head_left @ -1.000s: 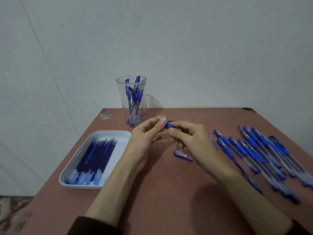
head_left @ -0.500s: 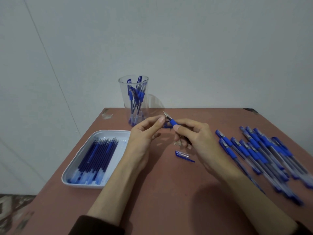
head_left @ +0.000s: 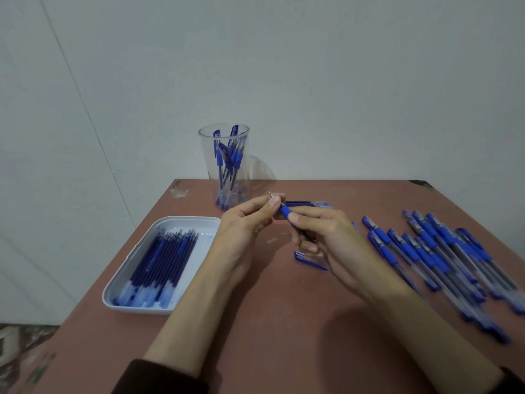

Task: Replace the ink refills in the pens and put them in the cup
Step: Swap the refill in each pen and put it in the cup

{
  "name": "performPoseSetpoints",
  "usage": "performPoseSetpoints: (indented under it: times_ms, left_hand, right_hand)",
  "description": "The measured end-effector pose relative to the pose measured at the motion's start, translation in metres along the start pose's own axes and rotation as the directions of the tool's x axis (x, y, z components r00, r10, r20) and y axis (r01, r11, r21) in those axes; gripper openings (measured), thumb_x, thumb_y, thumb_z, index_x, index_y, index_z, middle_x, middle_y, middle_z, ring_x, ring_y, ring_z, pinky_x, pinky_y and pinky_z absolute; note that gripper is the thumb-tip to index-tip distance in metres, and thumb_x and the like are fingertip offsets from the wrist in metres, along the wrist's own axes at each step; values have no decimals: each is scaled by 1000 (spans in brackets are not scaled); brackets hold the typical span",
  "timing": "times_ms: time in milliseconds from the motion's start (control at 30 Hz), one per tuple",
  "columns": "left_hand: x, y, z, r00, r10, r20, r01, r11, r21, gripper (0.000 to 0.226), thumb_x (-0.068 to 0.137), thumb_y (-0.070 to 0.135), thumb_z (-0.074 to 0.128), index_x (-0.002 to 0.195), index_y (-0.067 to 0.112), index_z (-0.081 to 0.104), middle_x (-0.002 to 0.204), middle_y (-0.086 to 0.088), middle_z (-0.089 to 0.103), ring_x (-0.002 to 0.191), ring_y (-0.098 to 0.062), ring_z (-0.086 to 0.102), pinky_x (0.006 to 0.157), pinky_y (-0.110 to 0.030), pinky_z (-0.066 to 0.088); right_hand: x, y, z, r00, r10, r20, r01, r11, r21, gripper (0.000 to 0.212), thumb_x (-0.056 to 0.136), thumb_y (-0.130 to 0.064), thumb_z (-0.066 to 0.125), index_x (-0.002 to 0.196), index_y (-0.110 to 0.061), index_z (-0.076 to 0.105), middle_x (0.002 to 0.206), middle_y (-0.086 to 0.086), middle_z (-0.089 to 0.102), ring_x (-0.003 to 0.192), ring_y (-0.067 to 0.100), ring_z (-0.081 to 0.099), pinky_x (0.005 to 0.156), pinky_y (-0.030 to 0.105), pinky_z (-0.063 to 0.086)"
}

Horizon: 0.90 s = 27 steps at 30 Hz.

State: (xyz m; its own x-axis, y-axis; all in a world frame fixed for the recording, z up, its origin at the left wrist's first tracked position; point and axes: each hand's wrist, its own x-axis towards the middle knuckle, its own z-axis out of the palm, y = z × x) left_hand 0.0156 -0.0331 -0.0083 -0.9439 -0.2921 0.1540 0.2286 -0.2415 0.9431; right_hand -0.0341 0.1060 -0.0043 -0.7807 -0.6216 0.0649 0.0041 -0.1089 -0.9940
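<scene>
Pen [head_left: 285, 213] barrel hidden in R hand [head_left: 338, 245].

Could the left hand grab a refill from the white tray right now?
Probably yes, once it lets go. The left hand is pinching the tip of the pen that the right hand holds. The white tray of refills lies just beside it, nothing between them.

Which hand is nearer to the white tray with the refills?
Left. The left hand is just right of the tray; the right hand is farther right, beyond it. Both hold one pen.
</scene>
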Motion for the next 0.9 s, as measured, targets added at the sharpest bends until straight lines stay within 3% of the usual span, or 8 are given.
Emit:
performPoseSetpoints:
  times_ms: [167,300,433,533,633,733,800,900]
  left_hand:
    - [0,2,-1,999,-6,41,7,1000,-28,13,70,27,66,74,20,76,76,-5,67,79,-18,63,94,-36,44]
    - [0,1,0,999,-2,43,4,999,-49,14,71,27,66,74,20,77,77,-2,69,76,-13,65,88,-28,47]
    - [-1,-4,6,1000,20,18,-21,999,51,20,83,18,65,102,18,72,99,0,72,89,-5,68,77,-18,50]
    - [0,-12,6,998,13,59,-27,965,262,28,85,13,69,113,14,69,105,-5,71,99,-13,65,85,-27,52]
    - [0,-18,2,974,27,226,-193,628,754,34,81,29,74,114,22,70,108,7,69,100,-3,60,87,-17,45]
    - [-2,-21,2,934,-36,355,-325,322,889,31,81,40,71,109,27,71,112,9,64,104,-10,48,91,-20,37]
    - [-2,-19,-2,944,19,329,-312,369,876,19,79,34,74,97,25,74,98,9,67,95,-8,50,84,-21,40]
    - [3,-13,-9,985,136,106,-167,587,792,11,77,22,77,87,23,72,77,11,68,65,2,56,64,-12,42]
  right_hand:
    - [-1,-3,0,994,92,54,-97,991,89,27,91,-13,51,108,2,66,59,6,48,42,8,26,43,23,14]
    - [-2,-6,-1,994,88,59,-92,993,68,27,92,-14,50,107,3,66,59,7,49,42,8,27,43,23,15]
    - [2,-7,-5,998,-22,-60,22,1000,-4,20,93,-9,50,95,-1,68,57,6,51,43,12,30,47,29,14]
    - [6,-7,-11,978,-83,-190,71,995,-69,19,93,-10,52,91,-10,71,55,2,53,43,12,33,42,25,21]
    - [7,-7,-16,956,-100,-277,57,985,-161,15,91,-12,56,93,-13,71,57,0,55,45,12,36,42,22,24]
    - [8,-5,-18,945,-136,-297,57,964,-259,13,89,-13,60,90,-20,71,61,1,56,48,10,42,46,24,32]
    - [7,-2,-20,904,-314,-289,96,808,-581,12,87,-17,64,88,-26,71,64,-7,58,58,9,49,57,28,42]
    - [3,0,-21,854,-496,-156,64,398,-915,18,85,-21,61,96,-31,71,77,-16,59,75,5,48,72,26,36]
